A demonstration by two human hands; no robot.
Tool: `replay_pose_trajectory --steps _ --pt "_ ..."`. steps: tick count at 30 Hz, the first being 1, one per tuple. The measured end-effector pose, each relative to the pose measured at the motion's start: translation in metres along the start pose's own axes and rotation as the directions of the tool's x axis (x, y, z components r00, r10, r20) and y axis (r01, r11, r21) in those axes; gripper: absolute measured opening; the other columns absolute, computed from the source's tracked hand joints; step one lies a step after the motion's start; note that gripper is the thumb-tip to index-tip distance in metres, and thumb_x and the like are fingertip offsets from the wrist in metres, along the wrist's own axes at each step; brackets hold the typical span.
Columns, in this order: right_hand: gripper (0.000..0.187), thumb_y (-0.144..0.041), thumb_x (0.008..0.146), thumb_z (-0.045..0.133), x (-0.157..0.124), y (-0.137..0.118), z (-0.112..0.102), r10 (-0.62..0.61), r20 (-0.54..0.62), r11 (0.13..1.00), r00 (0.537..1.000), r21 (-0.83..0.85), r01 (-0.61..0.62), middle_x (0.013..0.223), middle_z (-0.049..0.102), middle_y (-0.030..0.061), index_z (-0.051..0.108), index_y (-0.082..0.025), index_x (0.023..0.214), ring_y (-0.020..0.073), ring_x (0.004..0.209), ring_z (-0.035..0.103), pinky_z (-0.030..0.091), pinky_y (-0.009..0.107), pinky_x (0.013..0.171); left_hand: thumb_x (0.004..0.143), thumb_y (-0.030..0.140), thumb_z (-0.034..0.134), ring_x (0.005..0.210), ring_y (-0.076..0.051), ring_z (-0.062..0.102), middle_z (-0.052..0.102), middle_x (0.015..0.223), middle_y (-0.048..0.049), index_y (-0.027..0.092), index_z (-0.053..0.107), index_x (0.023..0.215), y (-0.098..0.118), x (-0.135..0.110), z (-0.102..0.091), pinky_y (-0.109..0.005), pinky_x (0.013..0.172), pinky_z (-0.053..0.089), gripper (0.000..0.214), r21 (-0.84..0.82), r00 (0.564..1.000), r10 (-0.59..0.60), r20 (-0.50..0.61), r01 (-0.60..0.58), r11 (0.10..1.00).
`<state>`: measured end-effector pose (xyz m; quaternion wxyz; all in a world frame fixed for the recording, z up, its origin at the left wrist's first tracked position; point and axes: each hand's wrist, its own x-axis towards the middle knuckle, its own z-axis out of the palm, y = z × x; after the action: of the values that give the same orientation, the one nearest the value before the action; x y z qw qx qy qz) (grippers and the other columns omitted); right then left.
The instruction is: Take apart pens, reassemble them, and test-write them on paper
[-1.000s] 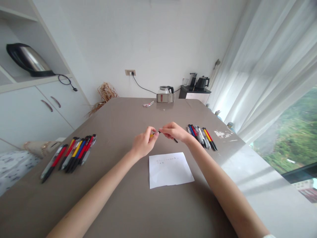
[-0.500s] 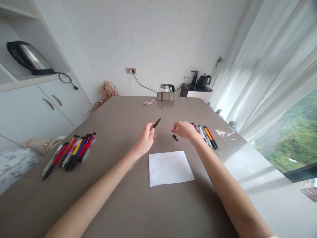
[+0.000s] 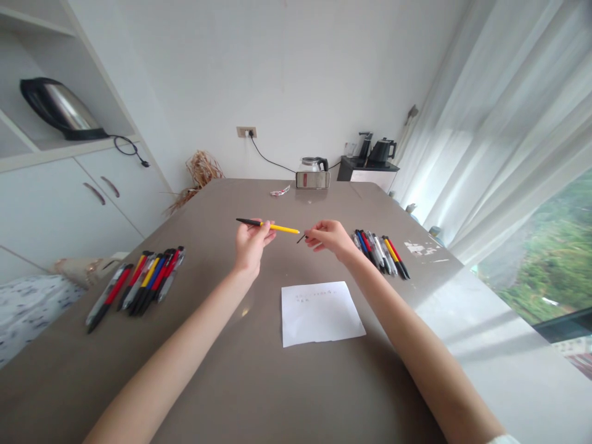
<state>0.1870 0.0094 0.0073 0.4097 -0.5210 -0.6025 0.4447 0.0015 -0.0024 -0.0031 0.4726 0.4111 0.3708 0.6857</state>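
Note:
My left hand [image 3: 250,248] is closed around a yellow and black pen [image 3: 283,229], held almost level above the table. The pen's black end points left and its yellow end points right. Facing it, my right hand [image 3: 327,237] pinches a small black pen part [image 3: 301,238], perhaps a cap or clip, mostly covered by the fingers. A narrow gap separates this part from the yellow end. Below both hands lies a white sheet of paper [image 3: 324,320] with a few faint lines of writing.
Several red, yellow, blue and clear pens [image 3: 152,280] lie in a row at the left. More pens [image 3: 383,253] lie beside my right forearm. A glass pot on a metal base [image 3: 312,179] and a small wrapper [image 3: 280,192] sit at the table's far edge.
The black part has been picked up from the table by my right hand. My left hand has moved left and turned the pen, so its yellow end now points right.

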Motion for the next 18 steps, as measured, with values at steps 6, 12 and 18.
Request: replay_pose_trajectory --steps 6,12,18 --pt "0.009 -0.021 0.076 0.053 -0.007 -0.014 0.009 0.068 -0.065 0.933 0.996 0.358 -0.04 0.082 0.066 0.0099 0.049 -0.015 0.082 0.0144 0.07 0.064 0.053 0.023 0.058 0.068 0.019 0.061 0.078 -0.013 0.062 0.064 0.083 -0.0042 0.017 0.043 0.084 -0.001 0.0 0.0 -0.037 0.081 0.046 0.024 -0.033 1.0 0.005 -0.021 -0.005 0.999" --pt "0.01 -0.026 0.08 0.05 -0.007 -0.015 0.013 0.085 -0.116 0.917 0.99 0.397 -0.032 0.094 0.064 0.0114 0.047 -0.016 0.082 0.0149 0.075 0.064 0.054 0.023 0.059 0.068 0.021 0.062 0.083 -0.015 0.062 0.064 0.085 -0.0055 0.017 0.043 0.084 -0.001 -0.004 0.003 -0.037 0.082 0.046 0.025 -0.057 1.0 0.0 0.0 0.0 0.998" --pt "0.013 -0.027 0.08 0.051 -0.008 -0.014 0.014 0.101 -0.019 0.916 0.995 0.393 -0.086 0.094 0.064 0.0127 0.046 -0.016 0.079 0.0158 0.072 0.064 0.053 0.023 0.056 0.068 0.022 0.062 0.083 -0.014 0.062 0.064 0.087 -0.0053 0.017 0.044 0.084 -0.002 -0.006 0.006 -0.037 0.082 0.046 0.024 -0.056 1.0 0.021 0.022 -0.02 0.998"
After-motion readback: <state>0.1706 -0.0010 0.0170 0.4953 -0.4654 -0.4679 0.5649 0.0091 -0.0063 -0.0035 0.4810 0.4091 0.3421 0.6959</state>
